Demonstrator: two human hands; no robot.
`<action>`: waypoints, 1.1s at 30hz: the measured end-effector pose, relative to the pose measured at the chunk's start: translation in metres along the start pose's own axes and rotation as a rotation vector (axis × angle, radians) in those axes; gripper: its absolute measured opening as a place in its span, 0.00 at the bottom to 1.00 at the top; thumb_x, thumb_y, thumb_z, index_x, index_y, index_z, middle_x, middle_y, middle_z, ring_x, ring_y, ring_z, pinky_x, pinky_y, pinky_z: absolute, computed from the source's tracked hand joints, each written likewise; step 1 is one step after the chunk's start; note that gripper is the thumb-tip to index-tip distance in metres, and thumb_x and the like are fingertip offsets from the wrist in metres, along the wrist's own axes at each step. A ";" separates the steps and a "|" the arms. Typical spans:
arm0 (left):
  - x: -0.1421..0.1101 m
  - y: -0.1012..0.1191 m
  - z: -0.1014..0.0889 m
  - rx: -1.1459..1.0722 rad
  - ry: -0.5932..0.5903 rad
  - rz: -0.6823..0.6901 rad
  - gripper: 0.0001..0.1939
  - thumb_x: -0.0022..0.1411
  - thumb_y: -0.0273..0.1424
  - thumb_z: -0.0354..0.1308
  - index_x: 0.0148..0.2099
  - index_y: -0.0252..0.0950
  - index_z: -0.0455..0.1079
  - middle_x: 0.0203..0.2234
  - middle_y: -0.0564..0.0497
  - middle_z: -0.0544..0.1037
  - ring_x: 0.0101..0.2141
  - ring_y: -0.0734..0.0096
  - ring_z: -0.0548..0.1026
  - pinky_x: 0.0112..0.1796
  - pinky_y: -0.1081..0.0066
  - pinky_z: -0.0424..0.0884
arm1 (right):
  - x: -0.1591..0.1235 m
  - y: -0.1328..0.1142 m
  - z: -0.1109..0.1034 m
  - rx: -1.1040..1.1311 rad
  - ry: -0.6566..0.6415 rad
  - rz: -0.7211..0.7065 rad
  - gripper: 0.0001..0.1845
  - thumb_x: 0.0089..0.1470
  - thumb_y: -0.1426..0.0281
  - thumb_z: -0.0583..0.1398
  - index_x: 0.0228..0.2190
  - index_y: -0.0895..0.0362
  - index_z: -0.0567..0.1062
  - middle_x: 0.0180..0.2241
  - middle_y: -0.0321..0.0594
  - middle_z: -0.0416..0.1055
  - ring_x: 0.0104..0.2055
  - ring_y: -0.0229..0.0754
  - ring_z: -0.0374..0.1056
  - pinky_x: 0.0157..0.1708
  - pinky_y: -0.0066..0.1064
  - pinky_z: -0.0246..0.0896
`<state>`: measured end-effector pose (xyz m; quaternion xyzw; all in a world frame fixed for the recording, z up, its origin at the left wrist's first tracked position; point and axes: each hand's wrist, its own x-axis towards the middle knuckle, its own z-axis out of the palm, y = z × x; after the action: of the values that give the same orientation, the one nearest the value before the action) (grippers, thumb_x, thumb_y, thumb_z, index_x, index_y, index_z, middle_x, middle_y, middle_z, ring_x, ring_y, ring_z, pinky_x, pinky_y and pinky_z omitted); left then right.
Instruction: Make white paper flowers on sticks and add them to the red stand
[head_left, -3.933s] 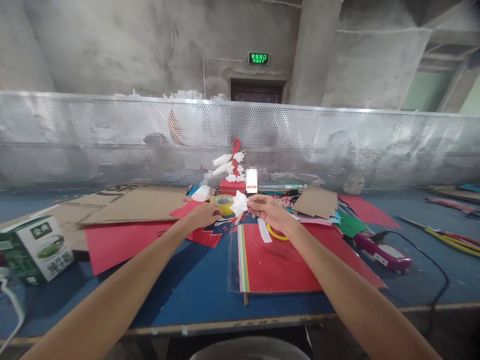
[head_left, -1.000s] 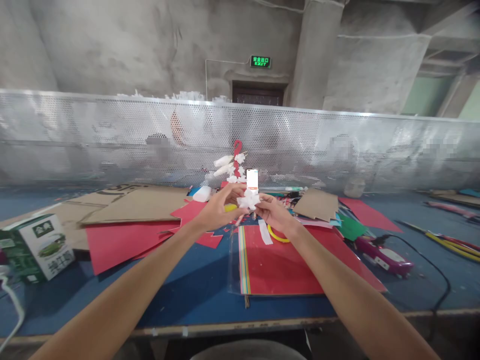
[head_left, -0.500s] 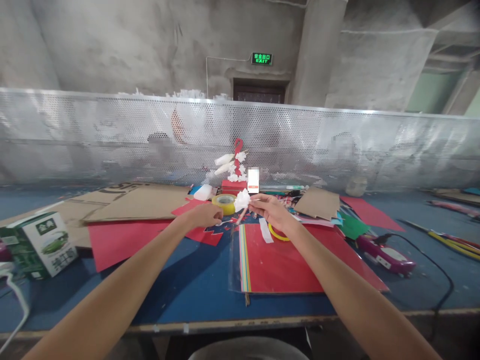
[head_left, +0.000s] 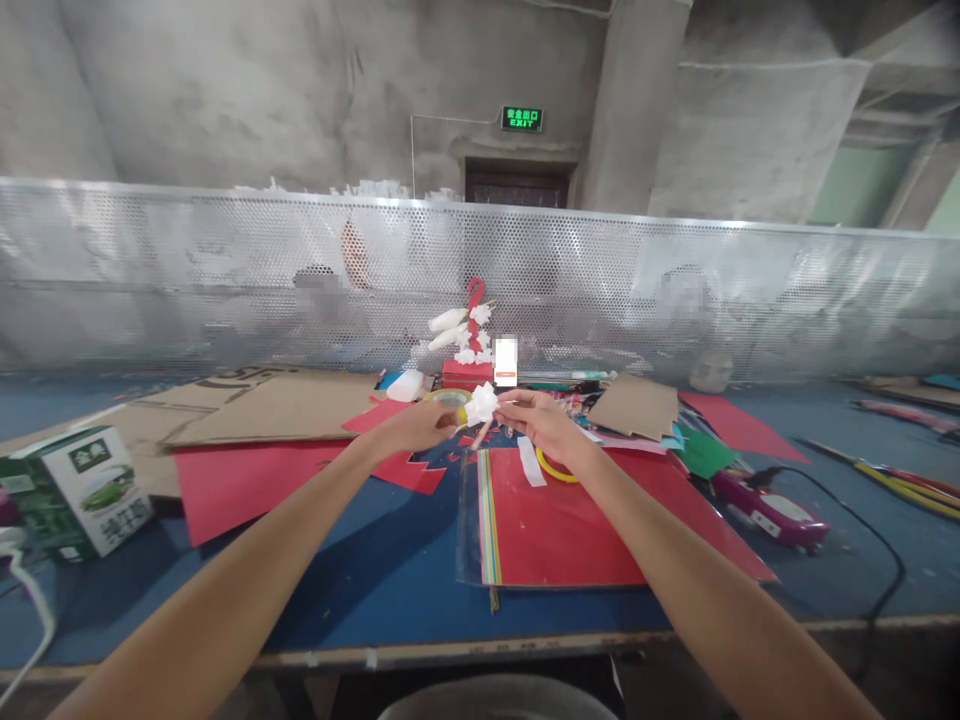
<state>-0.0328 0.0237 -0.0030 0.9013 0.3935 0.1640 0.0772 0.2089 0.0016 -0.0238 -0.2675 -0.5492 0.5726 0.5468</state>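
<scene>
My right hand point(head_left: 541, 418) pinches the thin stem of a white crumpled flower point(head_left: 481, 403), which looks like paper, above the table. Close to the flower's left side, my left hand point(head_left: 426, 426) has its thumb and fingers pressed together. A small pale bit shows at those fingertips, too small to name. Behind the flower lies a roll of yellow tape point(head_left: 448, 397), partly covered by the left hand and the flower. Farther back stands a red upright piece point(head_left: 475, 300) with white flowers and buds attached, on a red base point(head_left: 466, 374).
A clear pack of red paper point(head_left: 585, 530) lies below my right arm, with a yellow ring point(head_left: 556, 468) on it. Cardboard sheets point(head_left: 285, 405) spread to the left, near a milk carton point(head_left: 82, 490). At right sit a purple power strip point(head_left: 772, 508) and its cable. A perforated metal screen point(head_left: 225, 270) closes the back.
My left hand has come right and slightly up, its fingertips now close to the flower. The flower has shifted slightly left and down; my right hand keeps its pinch.
</scene>
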 end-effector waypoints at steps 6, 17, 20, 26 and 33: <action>0.006 0.026 -0.003 -0.269 0.117 0.183 0.09 0.58 0.27 0.49 0.35 0.35 0.71 0.31 0.49 0.76 0.29 0.70 0.71 0.32 0.72 0.64 | -0.003 0.000 0.002 -0.059 -0.071 0.035 0.15 0.39 0.68 0.72 0.32 0.58 0.79 0.32 0.42 0.78 0.35 0.38 0.75 0.45 0.31 0.69; 0.009 0.030 0.002 -0.495 0.123 0.156 0.10 0.57 0.28 0.52 0.39 0.34 0.73 0.34 0.49 0.78 0.35 0.66 0.74 0.39 0.69 0.69 | -0.005 -0.004 0.007 -0.060 -0.025 0.043 0.17 0.36 0.68 0.73 0.32 0.59 0.79 0.32 0.42 0.79 0.34 0.39 0.75 0.44 0.32 0.69; 0.008 0.034 0.000 -0.489 0.133 0.149 0.10 0.56 0.28 0.52 0.38 0.34 0.73 0.34 0.49 0.79 0.37 0.65 0.75 0.40 0.69 0.69 | -0.006 -0.004 0.007 -0.065 -0.010 0.050 0.17 0.36 0.69 0.73 0.32 0.59 0.79 0.32 0.43 0.79 0.34 0.39 0.75 0.43 0.32 0.69; 0.005 0.041 -0.005 -0.462 0.119 0.118 0.10 0.58 0.29 0.52 0.38 0.34 0.73 0.33 0.49 0.79 0.35 0.65 0.75 0.39 0.68 0.69 | -0.003 -0.001 0.004 -0.056 -0.018 0.040 0.16 0.37 0.69 0.73 0.31 0.59 0.79 0.31 0.41 0.79 0.34 0.39 0.75 0.45 0.33 0.69; 0.004 0.043 -0.007 -0.456 0.113 0.115 0.09 0.58 0.30 0.53 0.37 0.34 0.73 0.32 0.48 0.77 0.32 0.68 0.73 0.37 0.68 0.69 | -0.005 -0.002 0.006 -0.028 -0.061 0.043 0.13 0.38 0.70 0.72 0.29 0.58 0.78 0.30 0.40 0.78 0.34 0.39 0.75 0.45 0.33 0.69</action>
<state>-0.0039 -0.0024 0.0161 0.8709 0.2980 0.3028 0.2472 0.2054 -0.0051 -0.0220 -0.2691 -0.5677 0.5845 0.5135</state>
